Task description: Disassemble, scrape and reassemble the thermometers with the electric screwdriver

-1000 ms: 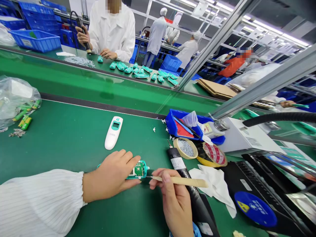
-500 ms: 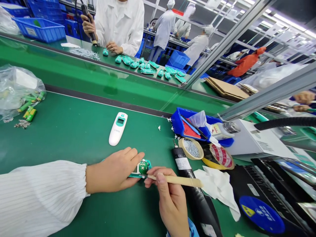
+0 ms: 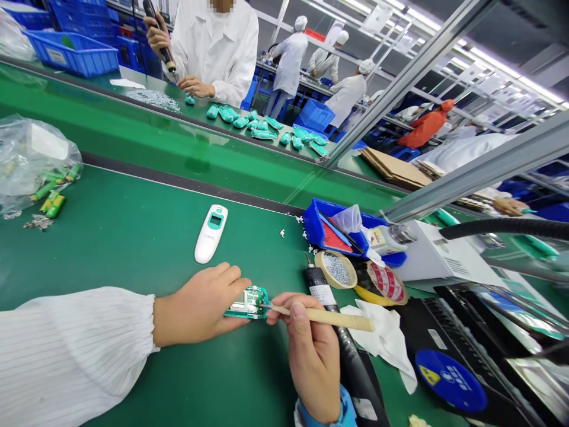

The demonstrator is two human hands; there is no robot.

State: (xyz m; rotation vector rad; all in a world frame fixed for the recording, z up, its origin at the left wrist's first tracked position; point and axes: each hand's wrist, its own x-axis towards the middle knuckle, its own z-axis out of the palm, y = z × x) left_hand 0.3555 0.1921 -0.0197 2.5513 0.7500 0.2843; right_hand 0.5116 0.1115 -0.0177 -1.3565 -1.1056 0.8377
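Now that the right hand (image 3: pixel 313 350), pinching a beige tool (image 3: pixel 342 318), has shifted its tip to the teal case's (image 3: pixel 265 295) end, looks like the board's (image 3: pixel 254 295) in play; left hand's (image 3: pixel 202 305) clamped on the case, nearside right of the white thermometer (image 3: pixel 211 234).

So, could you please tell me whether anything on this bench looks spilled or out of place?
Possibly: small white pieces lie loose beside the blue bin, and some green-and-yellow cylinders lie outside the plastic bag, looking stray rather than contained.
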